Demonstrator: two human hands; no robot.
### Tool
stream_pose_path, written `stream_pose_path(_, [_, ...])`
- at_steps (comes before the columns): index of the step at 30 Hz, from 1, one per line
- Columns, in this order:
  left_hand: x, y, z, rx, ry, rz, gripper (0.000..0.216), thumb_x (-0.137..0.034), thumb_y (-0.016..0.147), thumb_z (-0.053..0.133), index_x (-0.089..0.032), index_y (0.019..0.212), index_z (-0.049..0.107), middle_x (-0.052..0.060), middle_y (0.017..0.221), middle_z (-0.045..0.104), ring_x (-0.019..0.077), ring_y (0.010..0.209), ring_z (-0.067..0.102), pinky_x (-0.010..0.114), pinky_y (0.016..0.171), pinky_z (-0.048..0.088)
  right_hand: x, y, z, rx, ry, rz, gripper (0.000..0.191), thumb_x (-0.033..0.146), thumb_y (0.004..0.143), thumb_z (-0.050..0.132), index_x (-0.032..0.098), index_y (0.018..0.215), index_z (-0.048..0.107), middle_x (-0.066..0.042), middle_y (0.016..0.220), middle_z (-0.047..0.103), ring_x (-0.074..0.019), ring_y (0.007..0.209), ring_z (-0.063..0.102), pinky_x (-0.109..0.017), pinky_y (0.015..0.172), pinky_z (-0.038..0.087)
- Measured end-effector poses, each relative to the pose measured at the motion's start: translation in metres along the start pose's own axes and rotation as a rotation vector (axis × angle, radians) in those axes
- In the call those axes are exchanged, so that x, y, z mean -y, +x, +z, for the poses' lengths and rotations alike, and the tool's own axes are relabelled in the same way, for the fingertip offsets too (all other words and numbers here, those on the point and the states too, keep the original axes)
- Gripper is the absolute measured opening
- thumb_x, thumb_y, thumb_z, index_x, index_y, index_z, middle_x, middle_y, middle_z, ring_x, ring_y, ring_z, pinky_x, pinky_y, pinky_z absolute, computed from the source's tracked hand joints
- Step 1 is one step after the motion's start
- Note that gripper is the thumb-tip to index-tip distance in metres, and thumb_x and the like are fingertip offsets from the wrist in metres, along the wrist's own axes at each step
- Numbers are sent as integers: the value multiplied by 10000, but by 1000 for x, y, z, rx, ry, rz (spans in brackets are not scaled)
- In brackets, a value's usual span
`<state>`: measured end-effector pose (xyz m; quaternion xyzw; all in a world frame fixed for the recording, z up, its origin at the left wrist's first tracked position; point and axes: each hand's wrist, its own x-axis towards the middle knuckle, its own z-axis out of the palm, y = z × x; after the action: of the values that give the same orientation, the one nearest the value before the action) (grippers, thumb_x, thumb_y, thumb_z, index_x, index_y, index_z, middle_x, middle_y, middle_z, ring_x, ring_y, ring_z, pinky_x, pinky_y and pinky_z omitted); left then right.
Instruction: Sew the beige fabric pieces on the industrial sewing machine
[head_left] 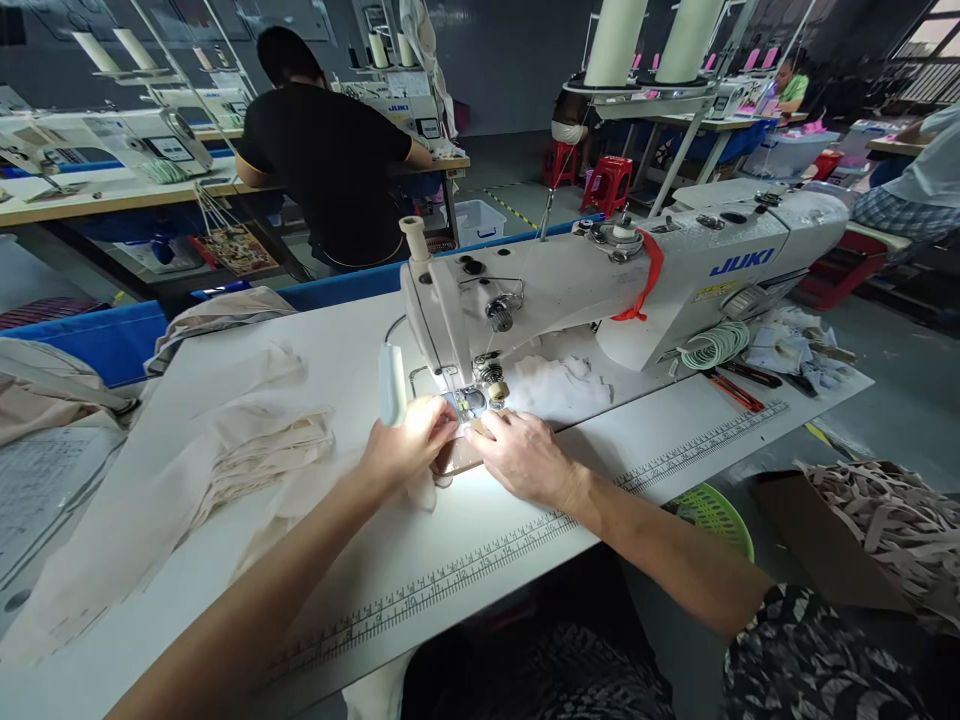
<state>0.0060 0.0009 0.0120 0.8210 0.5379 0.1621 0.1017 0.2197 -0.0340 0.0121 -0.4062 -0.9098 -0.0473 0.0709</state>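
Both hands are close together at the needle end of a white JUKI sewing machine [540,290], in the light of its lamp. My left hand [405,438] has its fingers bent and pressed together just left of the presser foot [470,402], on a piece of beige fabric [422,492] whose loose edge shows below the hand. On the right of the foot, my right hand [525,458] pinches the same fabric with thumb and fingers. My fingers hide most of the part under the foot.
Beige fabric pieces [262,460] lie stacked at left. White cloth [555,385] sits behind the needle. Red-handled snips [735,390], a coil of pale green cord [715,345] and scraps [795,345] rest at right. A box of fabric strips [885,530] stands on the floor. A co-worker [322,150] sits ahead.
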Motion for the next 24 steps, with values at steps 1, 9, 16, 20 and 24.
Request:
stream_pose_path(1, [1, -4, 0, -68, 57, 87, 206, -270, 1013, 506, -242, 918, 686, 53, 917, 747, 234, 873, 700, 307, 627, 542, 0, 0, 0, 9, -1, 1, 316, 166, 1023, 497, 179, 1258, 708, -107, 1067, 696, -243, 898, 584, -394, 771, 425])
stream_pose_path(9, [-9, -47, 18, -275, 188, 521, 401, -107, 1018, 419, -86, 1313, 691, 195, 1236, 761, 306, 1146, 715, 473, 975, 659, -2, -1, 5, -72, 15, -29, 323, 154, 1007, 540, 146, 1287, 701, -114, 1070, 717, -243, 898, 619, -384, 762, 441])
stream_pose_path(16, [-12, -42, 28, -239, 201, 444, 402, -150, 1002, 431, -93, 1276, 720, 199, 1181, 755, 307, 1033, 712, 466, 915, 672, -12, 1, 3, -99, 68, 62, 363, 120, 1040, 439, 171, 1234, 742, -87, 997, 721, -206, 781, 597, -354, 735, 451])
stream_pose_path(20, [-13, -32, 32, -254, 267, 428, 365, -142, 991, 433, -83, 1209, 720, 201, 1134, 744, 299, 954, 687, 443, 834, 666, -27, 1, 6, -157, 38, 155, 390, 86, 1025, 414, 163, 1179, 764, -98, 1029, 730, -183, 761, 600, -322, 739, 444])
stream_pose_path(24, [-12, -26, 33, -272, 311, 460, 309, -137, 988, 445, -75, 1128, 714, 190, 1056, 732, 286, 901, 662, 417, 808, 645, -35, -1, 10, -191, 32, 153, 347, 110, 1013, 444, 166, 1110, 772, -96, 995, 722, -174, 716, 570, -321, 703, 418])
